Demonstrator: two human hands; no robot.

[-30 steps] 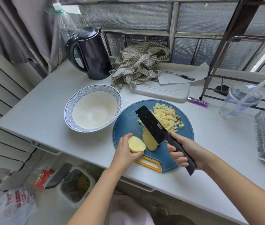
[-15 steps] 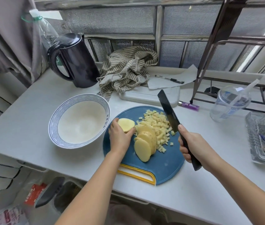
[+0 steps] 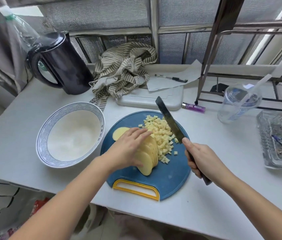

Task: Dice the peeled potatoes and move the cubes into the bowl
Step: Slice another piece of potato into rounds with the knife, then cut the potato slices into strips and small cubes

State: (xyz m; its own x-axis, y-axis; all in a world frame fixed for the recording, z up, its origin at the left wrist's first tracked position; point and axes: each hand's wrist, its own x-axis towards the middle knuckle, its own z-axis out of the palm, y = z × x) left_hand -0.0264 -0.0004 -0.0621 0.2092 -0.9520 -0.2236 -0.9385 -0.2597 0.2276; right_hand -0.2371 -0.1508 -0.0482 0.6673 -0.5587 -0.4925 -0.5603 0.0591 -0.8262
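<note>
Since half a second ago the left hand (image 3: 129,148) has let go of the potato end (image 3: 119,133), which now lies at the board's upper-left edge, and has moved onto the slices (image 3: 149,156).

On the table (image 3: 223,196), at centre frame, the blue board (image 3: 171,179) carries all the potato. The bowl (image 3: 41,135) just left of it holds no cubes. The slices stand fanned and leaning in the board's middle, touching the pile of cubes (image 3: 161,134) to their upper right.

The left hand lies across the slices with fingers straight and close together. The right hand (image 3: 200,158) wraps its fingers round the handle of the knife (image 3: 169,122), whose blade is lifted and slants over the cubes.

The step in hand looks like gathering the slices for cutting into strips. The next move probably calls for laying them flat in a stack, tucking the fingertips back and bringing the blade down beside them. Moving cubes to the bowl is not yet begun.
</note>
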